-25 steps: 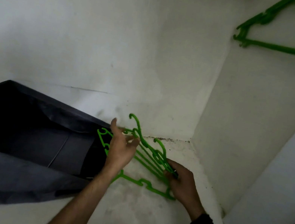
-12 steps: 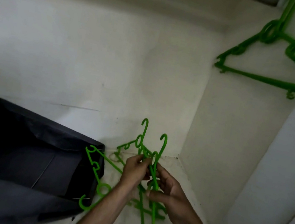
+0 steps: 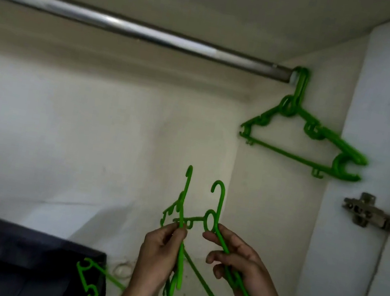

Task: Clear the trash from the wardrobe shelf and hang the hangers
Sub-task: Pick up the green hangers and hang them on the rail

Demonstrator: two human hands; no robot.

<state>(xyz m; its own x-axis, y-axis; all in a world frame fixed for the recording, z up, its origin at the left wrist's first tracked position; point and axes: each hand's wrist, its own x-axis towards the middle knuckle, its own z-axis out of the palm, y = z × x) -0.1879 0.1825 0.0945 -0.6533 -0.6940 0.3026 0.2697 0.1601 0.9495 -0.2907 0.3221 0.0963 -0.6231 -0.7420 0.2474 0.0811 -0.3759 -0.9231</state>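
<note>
Now lifted off the shelf: left hand [image 3: 160, 251] and right hand [image 3: 242, 273] each grip green hangers [image 3: 212, 219], hooks up, nearing rail [image 3: 136, 29].

I see a metal door hinge [image 3: 369, 214] fixed at the wardrobe's right side panel [image 3: 379, 128], near its front edge.

Bright green plastic hangers [image 3: 212, 219] bunched upright, hooks pointing up, below a silver metal rail [image 3: 136, 29], more green plastic hangers [image 3: 302, 138] hooked at its right end against the wardrobe wall.
</note>
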